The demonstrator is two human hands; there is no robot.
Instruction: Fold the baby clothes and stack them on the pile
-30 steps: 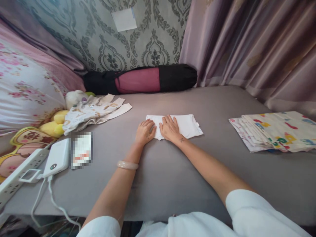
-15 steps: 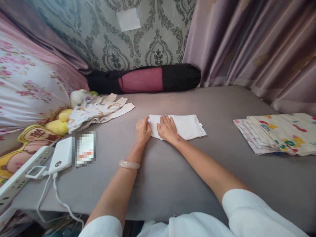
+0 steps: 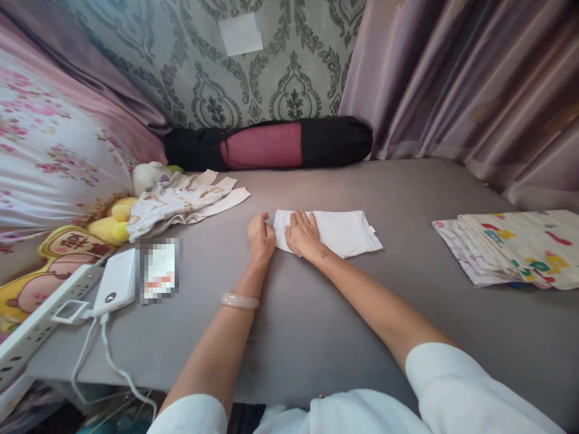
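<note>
A folded white garment (image 3: 346, 232) lies flat on the grey bed sheet in front of me, a small tag at its right end. My right hand (image 3: 303, 234) rests palm down on its left part, fingers stretched and slightly spread. Close by the garment's left edge is my left hand (image 3: 262, 238), its fingers curled in and a pale bangle (image 3: 240, 301) on the wrist. Nothing shows in the left hand, though its palm side is hidden.
A patterned baby garment (image 3: 181, 202) and plush toys (image 3: 108, 230) lie at left. Nearer are a white power bank (image 3: 116, 280), cables and a power strip (image 3: 45, 310). Folded printed cloths (image 3: 525, 247) sit at right. A black and pink roll bag (image 3: 266, 144) lies along the wall.
My left hand has drawn slightly away from the garment's left edge, its fingers curled. My right hand has slid a little left on the garment. The view has shifted slightly.
</note>
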